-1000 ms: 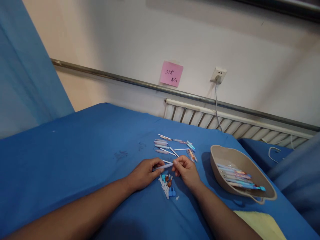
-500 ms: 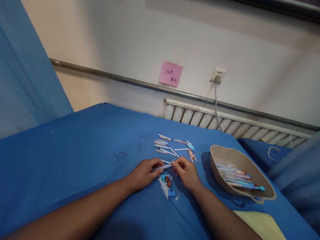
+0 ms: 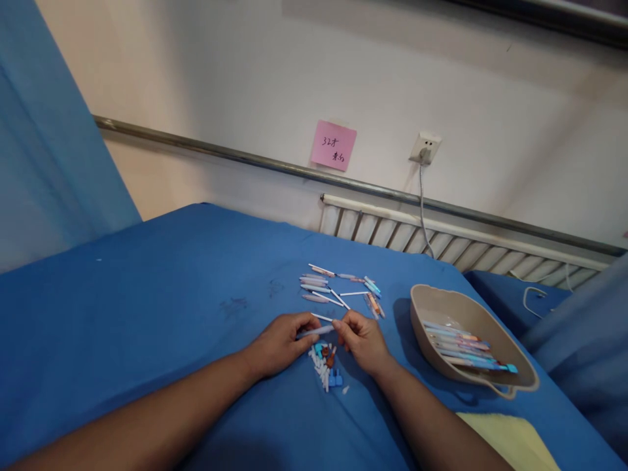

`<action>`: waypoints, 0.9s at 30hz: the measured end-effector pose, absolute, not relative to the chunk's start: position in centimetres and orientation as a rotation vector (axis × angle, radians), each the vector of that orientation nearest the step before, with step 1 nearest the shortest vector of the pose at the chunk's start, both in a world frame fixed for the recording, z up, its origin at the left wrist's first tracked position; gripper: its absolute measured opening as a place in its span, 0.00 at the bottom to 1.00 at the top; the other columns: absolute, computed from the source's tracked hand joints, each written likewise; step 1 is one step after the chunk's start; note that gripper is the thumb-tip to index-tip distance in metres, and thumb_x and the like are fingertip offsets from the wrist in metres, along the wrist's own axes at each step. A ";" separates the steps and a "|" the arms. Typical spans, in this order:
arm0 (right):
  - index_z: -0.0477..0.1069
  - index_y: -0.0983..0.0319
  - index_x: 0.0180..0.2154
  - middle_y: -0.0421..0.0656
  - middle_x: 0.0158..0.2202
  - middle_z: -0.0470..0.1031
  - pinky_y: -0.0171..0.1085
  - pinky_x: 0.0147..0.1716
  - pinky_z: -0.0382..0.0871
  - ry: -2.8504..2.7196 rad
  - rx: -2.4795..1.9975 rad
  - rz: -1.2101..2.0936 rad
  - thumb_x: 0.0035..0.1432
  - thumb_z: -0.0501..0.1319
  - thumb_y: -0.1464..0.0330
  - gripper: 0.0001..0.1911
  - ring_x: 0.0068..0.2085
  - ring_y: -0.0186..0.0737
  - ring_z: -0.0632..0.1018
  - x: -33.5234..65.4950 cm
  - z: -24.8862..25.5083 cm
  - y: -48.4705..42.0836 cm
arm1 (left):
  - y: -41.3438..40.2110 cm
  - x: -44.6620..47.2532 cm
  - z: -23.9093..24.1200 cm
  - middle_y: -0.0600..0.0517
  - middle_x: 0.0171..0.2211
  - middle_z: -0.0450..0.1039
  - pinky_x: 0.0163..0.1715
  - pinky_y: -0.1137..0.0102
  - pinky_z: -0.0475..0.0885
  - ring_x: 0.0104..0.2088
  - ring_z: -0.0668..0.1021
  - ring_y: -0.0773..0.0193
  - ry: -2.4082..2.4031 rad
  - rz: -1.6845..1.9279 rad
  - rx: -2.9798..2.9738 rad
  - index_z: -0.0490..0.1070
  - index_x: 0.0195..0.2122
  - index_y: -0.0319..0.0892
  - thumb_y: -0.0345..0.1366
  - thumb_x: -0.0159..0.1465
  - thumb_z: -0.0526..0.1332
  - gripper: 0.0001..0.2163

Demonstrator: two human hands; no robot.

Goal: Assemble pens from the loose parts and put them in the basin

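My left hand (image 3: 279,341) and my right hand (image 3: 360,339) meet low over the blue sheet (image 3: 161,288). Between them lies a pale pen barrel (image 3: 316,331); the left fingers pinch one end and the right fingertips close on the other end. Just below the hands lies a small heap of pen parts (image 3: 326,369), white, blue and brown. Beyond the hands, several loose pen barrels and refills (image 3: 338,288) are spread on the sheet.
A beige tray (image 3: 490,330) with several assembled pens stands to the right. A yellow cloth (image 3: 510,441) lies at the lower right. A radiator (image 3: 456,245), a wall socket with cable (image 3: 424,148) and a pink note (image 3: 333,145) are behind.
The right fingertips have slid a little left along the pen barrel, closer to the left hand. The view has shifted slightly.
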State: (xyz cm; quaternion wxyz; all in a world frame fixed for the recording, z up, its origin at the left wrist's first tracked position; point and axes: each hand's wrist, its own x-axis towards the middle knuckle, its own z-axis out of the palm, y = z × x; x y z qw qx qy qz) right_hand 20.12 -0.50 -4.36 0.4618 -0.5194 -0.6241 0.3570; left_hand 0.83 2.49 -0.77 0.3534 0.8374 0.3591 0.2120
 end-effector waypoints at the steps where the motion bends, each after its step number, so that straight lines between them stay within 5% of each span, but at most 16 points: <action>1: 0.64 0.62 0.22 0.35 0.16 0.65 0.29 0.19 0.57 -1.558 -1.278 0.871 0.57 0.56 0.55 0.19 0.18 0.29 0.64 20.1 -4.3 -0.5 | 2.5 0.8 -0.8 0.55 0.29 0.70 0.30 0.74 0.62 0.30 0.70 0.66 0.928 0.545 2.166 0.70 0.35 0.43 0.37 0.60 0.53 0.08; 17: 0.67 0.62 0.27 0.36 0.19 0.67 0.29 0.22 0.57 -1.769 -1.359 0.767 0.59 0.52 0.56 0.17 0.21 0.30 0.68 19.7 -4.4 -0.9 | 2.6 0.8 -0.8 0.54 0.30 0.72 0.33 0.73 0.66 0.32 0.73 0.65 0.916 0.541 2.203 0.70 0.36 0.42 0.42 0.62 0.53 0.11; 20: 0.67 0.62 0.28 0.36 0.19 0.68 0.29 0.21 0.56 -1.757 -1.375 0.769 0.59 0.53 0.56 0.17 0.21 0.31 0.68 19.7 -4.6 -0.8 | 3.3 0.7 -1.1 0.51 0.40 0.74 0.42 0.70 0.67 0.41 0.73 0.62 0.980 0.660 2.272 0.70 0.44 0.43 0.42 0.63 0.52 0.13; 23: 0.68 0.61 0.28 0.37 0.20 0.69 0.29 0.21 0.56 -1.754 -1.385 0.762 0.59 0.53 0.57 0.16 0.22 0.32 0.69 19.6 -4.8 -0.8 | 4.6 0.7 -1.5 0.48 0.55 0.65 0.55 0.62 0.57 0.55 0.65 0.58 1.083 0.770 2.434 0.63 0.54 0.44 0.40 0.65 0.49 0.17; 27: 0.68 0.61 0.28 0.36 0.19 0.69 0.29 0.21 0.56 -1.773 -1.382 0.753 0.59 0.53 0.58 0.15 0.21 0.32 0.69 19.6 -4.8 -0.7 | 6.0 0.7 -2.1 0.49 0.55 0.64 0.55 0.56 0.57 0.58 0.60 0.54 1.142 0.633 2.593 0.63 0.54 0.46 0.41 0.65 0.49 0.17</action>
